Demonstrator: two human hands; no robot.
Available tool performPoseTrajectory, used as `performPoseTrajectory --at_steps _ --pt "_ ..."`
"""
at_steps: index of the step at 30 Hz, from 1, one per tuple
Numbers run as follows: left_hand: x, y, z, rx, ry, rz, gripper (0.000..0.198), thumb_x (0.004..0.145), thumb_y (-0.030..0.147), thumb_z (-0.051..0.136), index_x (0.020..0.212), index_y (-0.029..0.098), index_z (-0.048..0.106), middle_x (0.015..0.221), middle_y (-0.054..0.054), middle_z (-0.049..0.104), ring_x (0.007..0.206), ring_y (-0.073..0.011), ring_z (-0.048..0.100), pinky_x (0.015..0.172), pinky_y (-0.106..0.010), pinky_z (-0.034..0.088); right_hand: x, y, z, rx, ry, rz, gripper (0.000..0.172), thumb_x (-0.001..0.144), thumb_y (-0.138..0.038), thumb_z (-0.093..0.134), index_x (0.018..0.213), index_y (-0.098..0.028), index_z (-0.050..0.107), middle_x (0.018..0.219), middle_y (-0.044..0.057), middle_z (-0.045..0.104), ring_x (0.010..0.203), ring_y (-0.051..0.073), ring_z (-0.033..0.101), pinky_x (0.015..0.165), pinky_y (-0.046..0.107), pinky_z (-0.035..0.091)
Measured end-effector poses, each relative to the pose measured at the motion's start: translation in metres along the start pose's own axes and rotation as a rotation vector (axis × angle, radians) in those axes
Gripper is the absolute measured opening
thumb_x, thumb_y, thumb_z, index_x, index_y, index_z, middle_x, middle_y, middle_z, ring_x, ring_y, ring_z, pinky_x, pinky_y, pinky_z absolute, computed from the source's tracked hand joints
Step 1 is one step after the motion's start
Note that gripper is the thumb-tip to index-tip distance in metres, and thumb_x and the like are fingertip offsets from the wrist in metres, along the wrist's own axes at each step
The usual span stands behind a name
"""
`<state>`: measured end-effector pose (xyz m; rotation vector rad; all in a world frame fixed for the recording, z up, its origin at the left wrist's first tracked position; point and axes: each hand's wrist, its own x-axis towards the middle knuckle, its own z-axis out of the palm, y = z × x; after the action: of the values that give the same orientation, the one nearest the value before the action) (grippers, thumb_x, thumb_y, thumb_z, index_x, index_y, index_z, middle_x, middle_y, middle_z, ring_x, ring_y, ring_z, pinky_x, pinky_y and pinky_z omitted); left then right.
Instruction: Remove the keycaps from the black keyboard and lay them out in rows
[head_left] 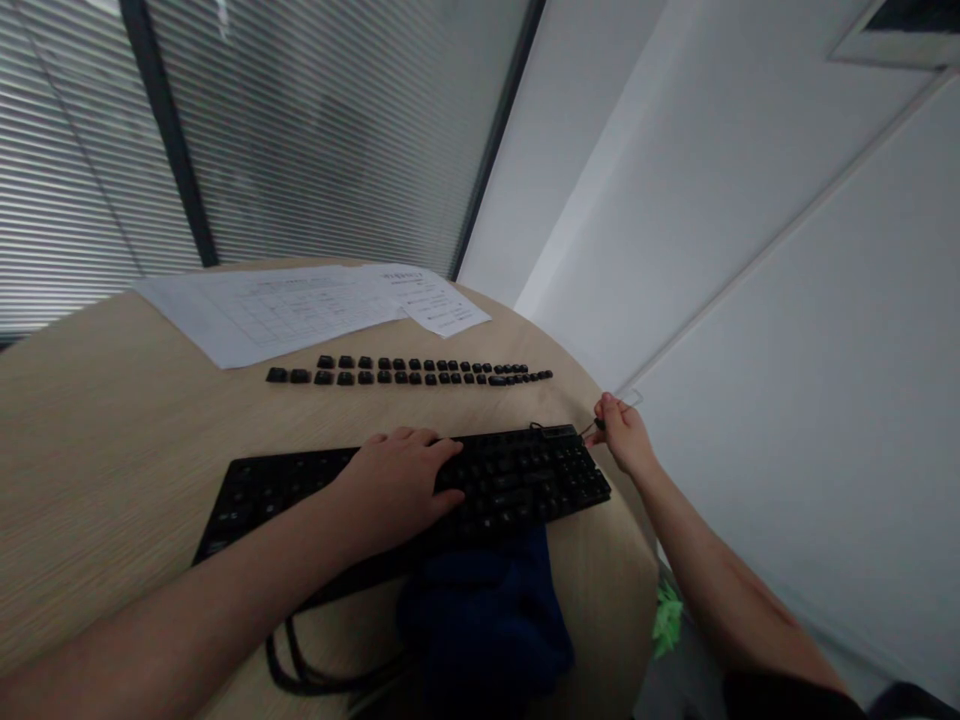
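Observation:
A black keyboard (517,478) lies on the round wooden table, with some small keys toward its right end. Across its middle rests my left hand (401,480), palm down with the thumb apart from the fingers, pressing on the keys. Just past the keyboard's right end, my right hand (624,432) pinches what looks like a wire keycap puller (599,424). Thin wire shows on both sides of those fingers. Behind the keyboard, loose black keycaps (399,378) stand in two long rows.
Printed paper sheets (300,305) lie at the back of the table (150,420). A dark blue cloth (487,610) and a black cable (289,660) are in front of the keyboard. A white wall (750,350) rises beyond the right edge. Something bright green (667,618) is below.

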<state>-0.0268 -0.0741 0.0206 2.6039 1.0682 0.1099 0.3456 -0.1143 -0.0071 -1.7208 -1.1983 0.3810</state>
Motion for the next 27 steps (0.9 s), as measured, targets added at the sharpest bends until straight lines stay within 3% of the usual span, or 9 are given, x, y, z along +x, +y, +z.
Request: performPoseTrajectory --at_steps 3,7,12,16,20,24,27 --pt "0.0 0.001 0.0 0.008 -0.012 -0.008 0.059 0.091 0.047 0.059 0.145 0.023 0.061 0.143 -0.014 0.064 0.13 -0.0375 0.058 0.11 -0.053 0.045 0.005 0.002 -0.005 0.096 0.056 0.012 0.064 0.084 -0.088 0.049 0.071 -0.025 0.045 0.056 -0.007 0.04 0.037 0.013 0.052 0.036 0.027 0.049" --pt "0.001 0.001 0.0 0.02 -0.018 -0.013 0.058 0.093 0.047 0.059 0.146 0.023 0.061 0.144 -0.014 0.064 0.132 -0.0372 0.057 0.111 -0.054 0.044 0.019 -0.009 -0.024 0.217 0.184 -0.088 0.061 0.086 -0.084 0.052 0.07 -0.026 0.045 0.052 -0.009 0.033 0.036 0.011 0.042 0.039 0.029 0.056" --pt "0.001 0.001 0.0 0.005 -0.011 -0.01 0.059 0.092 0.047 0.059 0.145 0.023 0.061 0.144 -0.014 0.063 0.132 -0.0387 0.057 0.11 -0.056 0.045 0.017 -0.027 -0.032 0.175 0.061 -0.123 0.061 0.085 -0.083 0.056 0.067 -0.025 0.046 0.055 -0.007 0.037 0.039 0.011 0.044 0.041 0.03 0.056" --pt "0.0 -0.001 0.002 0.009 -0.006 0.0 0.058 0.093 0.047 0.058 0.146 0.023 0.06 0.144 -0.015 0.063 0.131 -0.0379 0.058 0.11 -0.056 0.045 -0.005 -0.043 -0.007 0.187 0.004 -0.12 0.064 0.086 -0.085 0.052 0.067 -0.025 0.044 0.055 -0.005 0.038 0.042 0.013 0.05 0.038 0.027 0.05" --pt "-0.003 -0.001 -0.002 -0.071 0.069 0.036 0.06 0.093 0.046 0.06 0.146 0.018 0.059 0.145 -0.016 0.062 0.131 -0.0368 0.059 0.113 -0.054 0.044 -0.035 -0.078 0.029 0.276 -0.114 -0.159 0.062 0.091 -0.082 0.046 0.066 -0.026 0.045 0.048 -0.005 0.037 0.041 0.015 0.05 0.041 0.027 0.048" --pt "-0.007 0.006 -0.012 -0.34 0.257 0.05 0.058 0.091 0.041 0.063 0.143 0.014 0.06 0.144 -0.016 0.063 0.131 -0.032 0.059 0.116 -0.048 0.043 -0.061 -0.115 0.058 0.399 -0.186 -0.242 0.058 0.095 -0.074 0.051 0.067 -0.024 0.049 0.05 -0.005 0.043 0.044 0.014 0.055 0.043 0.024 0.041" --pt "-0.008 0.01 -0.017 -0.655 0.287 0.056 0.059 0.087 0.04 0.068 0.14 0.016 0.061 0.132 -0.014 0.07 0.115 -0.0276 0.068 0.101 -0.043 0.055 -0.076 -0.123 0.073 0.469 -0.258 -0.335 0.056 0.099 -0.069 0.049 0.069 -0.023 0.054 0.052 -0.003 0.048 0.048 0.015 0.058 0.046 0.025 0.038"
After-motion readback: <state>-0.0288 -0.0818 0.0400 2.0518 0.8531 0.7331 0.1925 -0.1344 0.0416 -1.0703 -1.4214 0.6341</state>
